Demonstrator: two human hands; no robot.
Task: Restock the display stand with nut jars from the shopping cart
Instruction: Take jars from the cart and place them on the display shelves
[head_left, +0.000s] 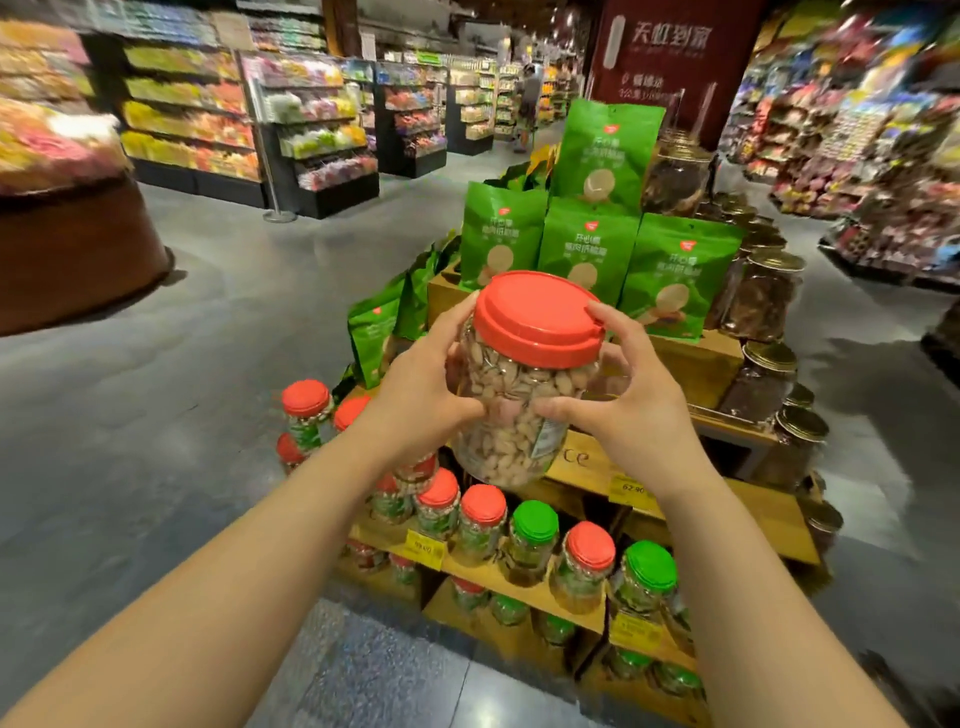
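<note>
I hold a clear nut jar (519, 395) with a red lid in front of me, above the wooden display stand (769, 514). My left hand (423, 384) grips its left side and my right hand (631, 400) grips its right side, fingers reaching up to the lid's rim. Below, the stand's lower tiers carry several jars with red lids (483, 506) and green lids (535, 522). Green snack bags (680, 270) fill the upper tiers. The shopping cart is out of view.
Dark jars with gold lids (769, 306) line the stand's right side. Yellow price tags (426, 545) hang on the shelf edges. Grey floor opens to the left, with a round brown display (72, 249) far left and shelving aisles behind. A person stands far down the aisle.
</note>
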